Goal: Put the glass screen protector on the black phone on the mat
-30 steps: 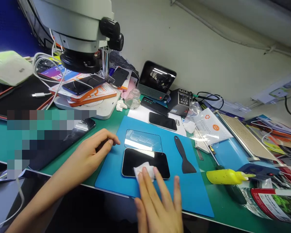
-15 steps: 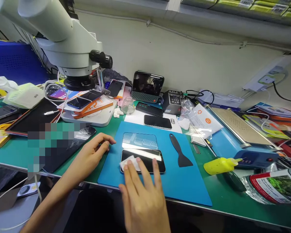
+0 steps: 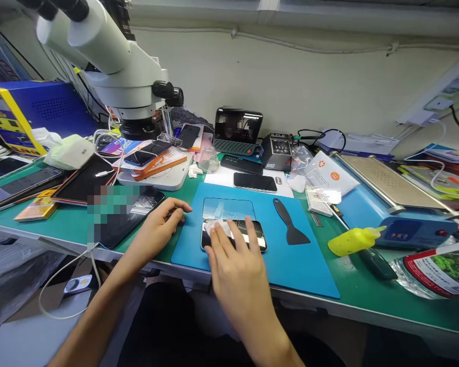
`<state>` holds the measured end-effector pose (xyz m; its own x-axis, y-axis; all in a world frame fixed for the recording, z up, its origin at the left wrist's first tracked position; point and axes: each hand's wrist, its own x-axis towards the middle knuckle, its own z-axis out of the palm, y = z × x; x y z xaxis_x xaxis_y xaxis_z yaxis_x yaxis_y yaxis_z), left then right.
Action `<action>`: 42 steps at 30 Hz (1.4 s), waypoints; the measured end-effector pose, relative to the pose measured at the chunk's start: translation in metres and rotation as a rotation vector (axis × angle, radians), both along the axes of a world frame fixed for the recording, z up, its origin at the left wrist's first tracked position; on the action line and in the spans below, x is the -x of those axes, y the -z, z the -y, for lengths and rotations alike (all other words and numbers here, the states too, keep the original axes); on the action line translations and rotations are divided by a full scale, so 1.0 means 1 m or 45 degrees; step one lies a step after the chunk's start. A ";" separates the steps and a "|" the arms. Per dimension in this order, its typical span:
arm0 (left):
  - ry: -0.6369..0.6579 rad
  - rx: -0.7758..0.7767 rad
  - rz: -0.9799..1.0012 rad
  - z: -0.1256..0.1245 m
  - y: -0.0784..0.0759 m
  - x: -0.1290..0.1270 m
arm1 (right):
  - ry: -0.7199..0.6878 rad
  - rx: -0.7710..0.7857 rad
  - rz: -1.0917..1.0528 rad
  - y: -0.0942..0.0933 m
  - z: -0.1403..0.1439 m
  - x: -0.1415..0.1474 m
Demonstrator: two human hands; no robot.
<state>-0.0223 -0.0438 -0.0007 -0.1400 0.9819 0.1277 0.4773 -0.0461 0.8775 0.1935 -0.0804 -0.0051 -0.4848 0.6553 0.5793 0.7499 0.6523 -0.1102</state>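
A black-screened phone (image 3: pixel 254 238) lies flat on a blue mat (image 3: pixel 309 275). My right hand (image 3: pixel 240 265) rests over it, fingers stretched, pressing a white wipe (image 3: pixel 219 226) against the left part of its screen. Part of the wipe is hidden under the fingertips. Just behind the phone, a clear glass screen protector (image 3: pixel 229 208) with a dark border lies on the mat. My left hand (image 3: pixel 167 221) rests by the mat's left edge, fingers loosely bent and apart, holding nothing. To the right on the mat lies a black plastic scraper (image 3: pixel 289 224).
A microscope (image 3: pixel 126 86) stands over stacked phones and boxes at left. Behind the mat lies another black phone (image 3: pixel 254 181). At right are a yellow squeeze bottle (image 3: pixel 354 241), a blue heating machine (image 3: pixel 405 232) and a large labelled bottle (image 3: pixel 436 270).
The camera view has shifted, so the bench sits differently in the picture. My right hand has slid the wipe up the screen towards its far edge. My left hand stays by the mat's edge.
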 end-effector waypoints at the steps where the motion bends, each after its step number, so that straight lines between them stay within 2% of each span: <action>1: 0.001 -0.005 -0.010 0.000 0.000 0.000 | 0.002 -0.003 0.009 -0.001 -0.001 -0.003; 5: 0.019 -0.003 -0.055 -0.002 0.000 0.001 | -0.078 -0.004 -0.048 -0.006 -0.003 -0.025; 9: 0.101 0.008 -0.173 -0.014 -0.008 0.001 | -0.072 0.062 -0.152 -0.006 -0.014 -0.044; 16: 0.433 0.053 -0.445 -0.041 -0.028 0.005 | -0.119 0.059 -0.324 -0.004 -0.025 -0.076; 18: 0.492 0.080 -0.484 -0.045 -0.032 0.007 | -0.055 0.050 -0.358 -0.006 -0.030 -0.094; 22: 0.541 0.084 -0.552 -0.047 -0.033 0.007 | 0.270 -0.018 -0.449 -0.008 -0.049 -0.127; 24: 0.546 0.080 -0.581 -0.049 -0.032 0.006 | 0.363 -0.034 -0.426 -0.007 -0.056 -0.136; 29: 0.563 0.052 -0.597 -0.053 -0.029 0.004 | 0.562 -0.096 -0.289 0.001 -0.061 -0.136; 32: 0.595 0.021 -0.549 -0.054 -0.028 0.004 | 0.603 -0.136 -0.237 0.003 -0.060 -0.132; 36: 0.600 -0.045 -0.418 -0.050 -0.023 0.004 | 0.523 -0.164 -0.255 0.002 -0.059 -0.130; 42: 0.537 -0.150 -0.197 -0.048 0.001 0.004 | 0.339 0.077 -0.467 -0.003 -0.063 -0.124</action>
